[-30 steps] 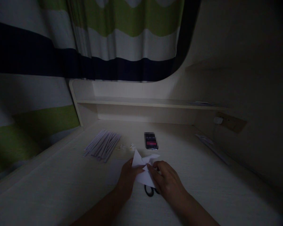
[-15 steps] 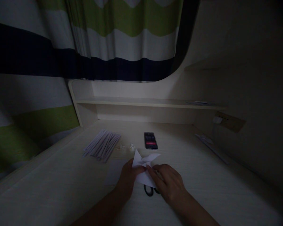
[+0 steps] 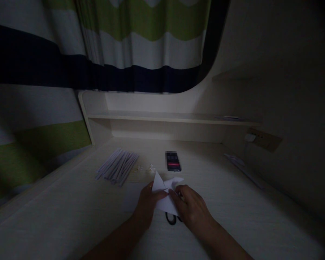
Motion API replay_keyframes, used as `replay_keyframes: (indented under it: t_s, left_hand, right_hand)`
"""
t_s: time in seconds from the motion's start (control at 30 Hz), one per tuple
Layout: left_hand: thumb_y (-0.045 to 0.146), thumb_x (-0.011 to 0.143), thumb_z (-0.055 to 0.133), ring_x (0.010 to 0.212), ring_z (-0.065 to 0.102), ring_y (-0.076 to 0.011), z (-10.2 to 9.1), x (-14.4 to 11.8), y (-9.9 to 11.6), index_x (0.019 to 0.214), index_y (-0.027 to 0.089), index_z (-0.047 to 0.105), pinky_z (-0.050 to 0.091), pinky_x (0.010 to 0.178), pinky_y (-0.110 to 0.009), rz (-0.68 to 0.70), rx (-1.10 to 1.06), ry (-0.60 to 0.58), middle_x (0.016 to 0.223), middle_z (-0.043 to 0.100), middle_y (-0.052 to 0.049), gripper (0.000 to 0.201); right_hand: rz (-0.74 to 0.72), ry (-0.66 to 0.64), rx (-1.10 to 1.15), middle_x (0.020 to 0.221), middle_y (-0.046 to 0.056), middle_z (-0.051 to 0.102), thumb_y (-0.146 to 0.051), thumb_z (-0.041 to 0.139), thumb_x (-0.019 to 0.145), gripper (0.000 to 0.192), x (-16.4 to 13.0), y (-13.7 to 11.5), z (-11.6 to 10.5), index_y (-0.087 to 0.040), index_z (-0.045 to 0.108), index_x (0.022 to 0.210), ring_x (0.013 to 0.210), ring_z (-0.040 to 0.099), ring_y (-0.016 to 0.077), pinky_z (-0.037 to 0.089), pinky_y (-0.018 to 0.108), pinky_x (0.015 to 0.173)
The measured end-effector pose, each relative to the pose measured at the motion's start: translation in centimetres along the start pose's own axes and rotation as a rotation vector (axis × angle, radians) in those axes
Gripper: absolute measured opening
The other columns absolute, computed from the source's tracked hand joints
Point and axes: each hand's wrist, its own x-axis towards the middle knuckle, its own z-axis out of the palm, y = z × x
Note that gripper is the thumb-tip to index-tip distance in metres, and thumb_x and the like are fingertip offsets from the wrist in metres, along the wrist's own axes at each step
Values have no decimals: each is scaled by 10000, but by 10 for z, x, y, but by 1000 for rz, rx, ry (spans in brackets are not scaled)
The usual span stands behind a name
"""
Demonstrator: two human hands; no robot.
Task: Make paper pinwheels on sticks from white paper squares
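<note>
— Where the pale woodgrain desk (image 3: 70, 216) is nearest, what lies there?
— Black scissors (image 3: 171, 218), under the folded white paper (image 3: 165, 195). Left hand (image 3: 147, 202) and right hand (image 3: 191, 207) pinch that paper, fingers curled.
— Beyond it?
— Phone (image 3: 173, 161), paper strips (image 3: 117, 167). Right hand crept slightly leftward since before.

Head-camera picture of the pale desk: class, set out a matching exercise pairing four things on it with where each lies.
Things:
1. folded white paper piece
2. black-handled scissors
3. bundle of thin pale paper strips
4. dark phone with a lit screen

Places:
A. far left on the desk, beyond the hands
B. held between the left hand and the right hand
C. flat on the desk just beyond the paper
D. partly hidden beneath the paper and hands

Pairs: 1-B, 2-D, 3-A, 4-C
</note>
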Motion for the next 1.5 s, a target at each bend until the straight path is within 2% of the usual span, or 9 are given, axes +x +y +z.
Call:
replay_keyframes:
  t_s: [0.37,0.57,0.7,1.07,1.17,1.23,1.33,1.4,1.5]
  left_hand:
    - [169,546,641,600,579,-197,0,-1,2,777,113,602,407,527,-266,-3,13,-17,640,629,-45,241]
    - [165,564,636,627,586,-201,-2,0,-2,795,114,602,419,559,-277,16,-17,-70,655,629,-47,239]
    - [165,573,644,659,588,-202,-2,-1,-3,809,118,601,427,588,-278,49,-47,-125,676,627,-46,244]
    - [249,562,672,619,589,-195,-3,2,-2,845,117,601,429,549,-269,38,-25,-40,686,643,-51,320]
    - [260,551,682,632,590,-192,-3,0,0,876,118,600,435,567,-272,57,-21,-3,723,648,-57,364]
    - [261,550,683,635,590,-191,-2,-1,1,886,127,598,436,569,-272,75,-17,28,735,648,-55,371]
    - [253,560,674,621,584,-183,0,-3,0,879,132,589,431,549,-263,96,-5,48,712,639,-43,352]
    - [240,571,666,594,570,-166,3,-4,-1,849,127,582,424,532,-252,97,-3,35,678,628,-33,311]
    - [219,579,656,557,550,-146,6,-5,-2,804,126,573,418,517,-243,80,-13,21,636,613,-16,257]
  right_hand:
    - [117,-118,37,734,60,533,-193,329,882,223,-3,-1,2,-143,543,918,644,491,150,427,261,564]
    - [49,-83,-46,750,76,547,-169,327,874,228,-3,0,5,-133,547,922,651,488,165,408,280,557]
    - [104,-40,-2,712,49,538,-190,316,882,230,-3,-1,2,-159,544,878,623,497,152,392,265,550]
    - [55,12,14,801,98,526,-140,410,808,209,0,-5,-1,-138,558,955,722,488,196,417,325,602]
    - [265,85,215,836,90,506,-186,461,776,179,-1,-5,-1,-154,551,927,780,494,204,434,346,647]
    - [528,132,412,783,60,506,-246,492,765,98,-3,-5,5,-167,528,811,752,508,191,443,312,613]
    - [903,156,809,653,12,518,-350,564,710,199,-5,-3,23,-179,461,706,624,518,160,415,244,492]
    - [1021,102,1101,615,1,538,-397,599,670,264,-6,-2,33,-169,468,686,543,502,134,387,224,450]
    - [1098,77,1304,586,-8,556,-396,654,618,289,-7,-2,39,-145,520,670,495,479,107,354,205,436]
